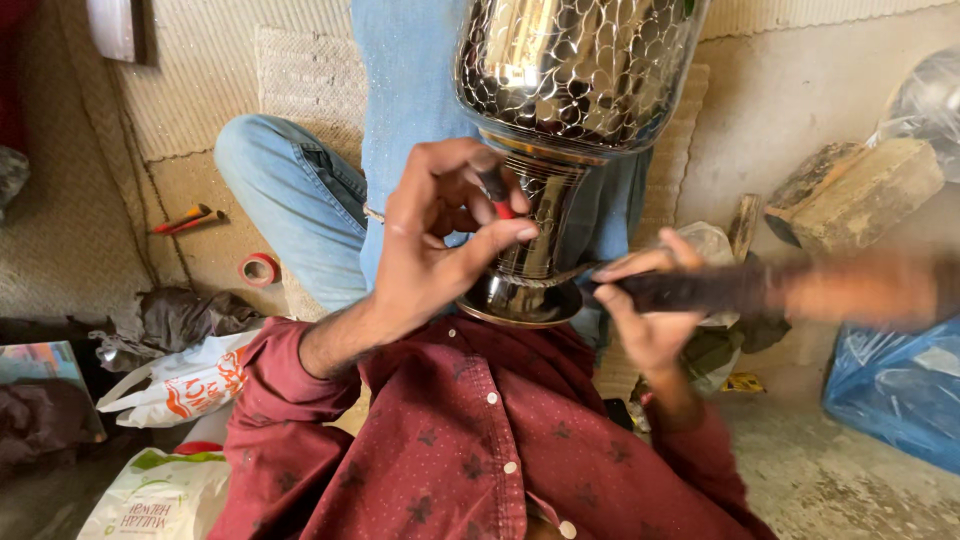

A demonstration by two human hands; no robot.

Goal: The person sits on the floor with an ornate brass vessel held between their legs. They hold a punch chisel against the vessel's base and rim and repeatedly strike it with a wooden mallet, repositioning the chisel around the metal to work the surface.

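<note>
- The left hand (435, 245) is closed in a pinch, thumb and fingertips nipping a small punch (495, 192) with a red band, its tip set against the neck of the vase (575, 80).
- The right hand (650, 315) is wrapped shut around the dark handle of a mallet (760, 290), which runs off toward 3 o'clock and is blurred along its length.
- The vase is a shiny metal one with a pebbled pattern on its bowl; it stands at 12 o'clock from the hands, its foot resting on the person's lap between the two hands, its bowl tilted away over the blue jeans (300, 200).
- The maroon shirt (470, 440) with white buttons fills the view at 6 o'clock.
- At 9 o'clock on the woven mat (200, 70) lie a roll of red tape (259, 268) and, further up, an orange-handled tool (185, 218).
- At 8 o'clock sit a grey rag (180, 320) and white printed bags (190, 385).
- At 2 o'clock a wooden block (860, 195) lies on the floor; a blue plastic bag (890, 385) lies at 4 o'clock.
</note>
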